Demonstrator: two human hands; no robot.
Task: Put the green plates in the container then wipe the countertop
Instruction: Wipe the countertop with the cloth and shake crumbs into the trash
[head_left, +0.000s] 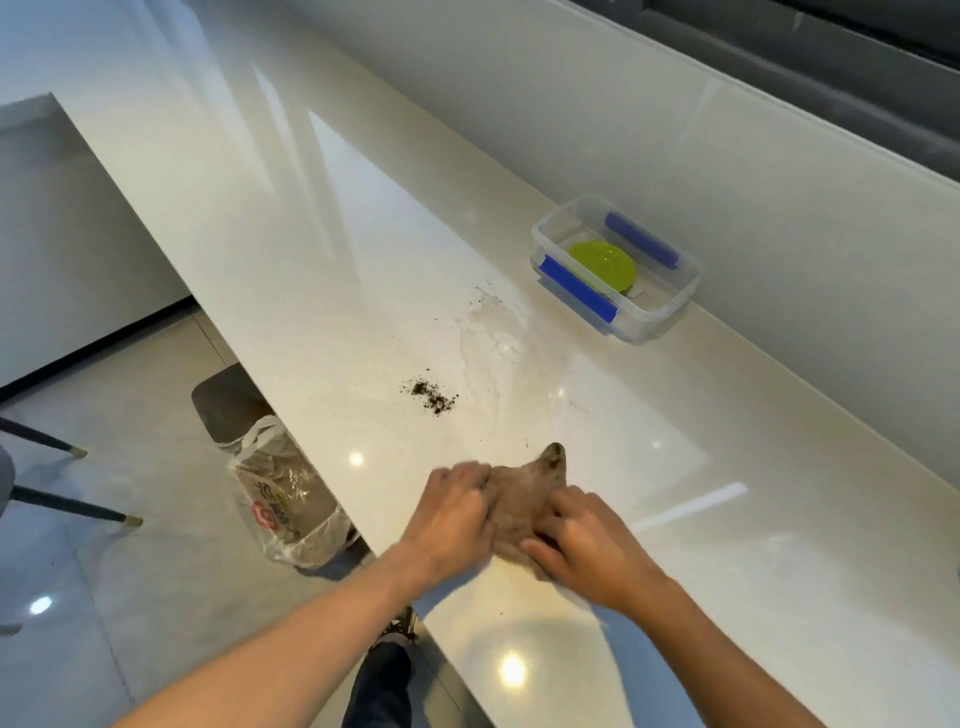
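Observation:
A brown cloth (524, 488) lies bunched on the white countertop (322, 249) near its front edge. My left hand (451, 519) grips its left side and my right hand (587, 545) presses on its right side. Beyond the cloth sit a small pile of dark crumbs (431, 396) and a wet, smeared patch (493, 332). Farther right, against the back wall, stands a clear plastic container (670, 301) with blue clips; green plates (602, 265) lie inside it.
A plastic bag (283, 499) sits on the floor beside a dark bin (228, 400) just left of the counter edge. Chair legs (67, 506) show at far left. A white backsplash (675, 130) runs along the counter's rear.

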